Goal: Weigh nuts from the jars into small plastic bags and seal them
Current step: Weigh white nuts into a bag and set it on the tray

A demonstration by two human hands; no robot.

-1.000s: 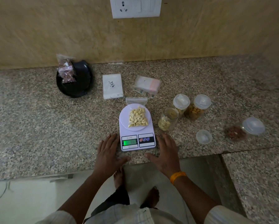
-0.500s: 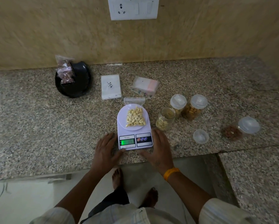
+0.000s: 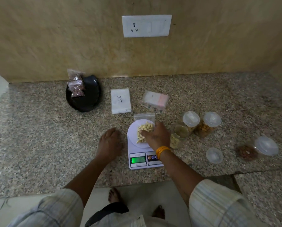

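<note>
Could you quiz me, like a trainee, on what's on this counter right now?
1. True or false: the open jar stands just right of the scale.
2. Which hand reaches over the cashews? A left hand B right hand
3. Fill in: the filled bags lean in the black ____.

Key: 1 true; 2 B; 3 bowl.

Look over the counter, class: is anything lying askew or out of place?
One jar at the far right lies on its side with its lid on, while the other jars stand upright. A loose lid sits alone on the granite counter, apart from the open cashew jar. No spill shows.
</note>
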